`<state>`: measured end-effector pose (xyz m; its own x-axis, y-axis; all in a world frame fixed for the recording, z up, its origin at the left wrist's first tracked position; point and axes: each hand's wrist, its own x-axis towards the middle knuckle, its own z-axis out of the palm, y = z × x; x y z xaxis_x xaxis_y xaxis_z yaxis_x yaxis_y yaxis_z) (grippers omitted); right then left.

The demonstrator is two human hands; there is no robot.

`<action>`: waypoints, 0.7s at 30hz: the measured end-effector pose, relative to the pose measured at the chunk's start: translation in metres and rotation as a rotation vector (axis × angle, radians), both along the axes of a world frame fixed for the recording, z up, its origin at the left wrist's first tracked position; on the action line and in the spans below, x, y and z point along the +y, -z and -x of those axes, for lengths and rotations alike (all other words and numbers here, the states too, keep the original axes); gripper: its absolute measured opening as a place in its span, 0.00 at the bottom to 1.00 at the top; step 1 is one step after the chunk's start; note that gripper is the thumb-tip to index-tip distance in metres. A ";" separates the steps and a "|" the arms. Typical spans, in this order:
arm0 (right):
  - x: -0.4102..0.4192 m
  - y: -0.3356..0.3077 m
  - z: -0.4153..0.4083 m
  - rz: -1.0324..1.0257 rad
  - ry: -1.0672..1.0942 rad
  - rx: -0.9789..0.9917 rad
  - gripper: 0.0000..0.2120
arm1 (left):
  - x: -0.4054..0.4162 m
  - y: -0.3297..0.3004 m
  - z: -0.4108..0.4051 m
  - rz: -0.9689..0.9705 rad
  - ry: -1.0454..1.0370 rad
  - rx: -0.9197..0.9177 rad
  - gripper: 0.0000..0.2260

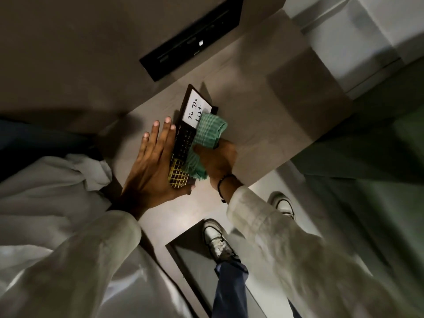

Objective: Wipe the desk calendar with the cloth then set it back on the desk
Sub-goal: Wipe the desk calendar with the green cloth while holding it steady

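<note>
The desk calendar (pixel 183 141) is a dark upright board with a white "To Do List" panel on top and a gold grid at its lower end. It stands on the grey desk (pixel 263 125). My left hand (pixel 153 166) lies flat against its left side, fingers spread and thumb under the gold end, steadying it. My right hand (pixel 218 159) grips a bunched green checked cloth (pixel 206 136) and presses it onto the calendar's face, covering part of the white panel's lower corner.
A black panel (pixel 192 40) with a small white label is set in the wall behind the desk. The desk's right edge drops to a pale floor, where my two light shoes (pixel 218 242) stand. A white garment (pixel 75 177) hangs at left.
</note>
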<state>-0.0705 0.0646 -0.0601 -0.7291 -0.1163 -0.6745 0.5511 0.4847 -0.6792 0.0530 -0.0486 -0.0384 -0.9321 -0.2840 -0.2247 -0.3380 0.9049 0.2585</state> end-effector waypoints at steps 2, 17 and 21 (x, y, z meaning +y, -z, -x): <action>-0.002 0.000 0.001 -0.007 -0.016 -0.026 0.11 | -0.001 0.001 0.000 0.003 0.007 0.007 0.66; -0.013 -0.001 0.015 -0.001 -0.080 -0.033 0.08 | 0.000 0.004 -0.001 -0.012 0.025 0.025 0.68; -0.008 0.001 -0.004 0.060 -0.105 0.042 0.11 | -0.003 0.002 0.000 -0.014 0.037 -0.013 0.72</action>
<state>-0.0665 0.0564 -0.0606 -0.7383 -0.2321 -0.6332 0.4701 0.4961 -0.7300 0.0531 -0.0516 -0.0400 -0.9389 -0.2464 -0.2403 -0.3080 0.9131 0.2671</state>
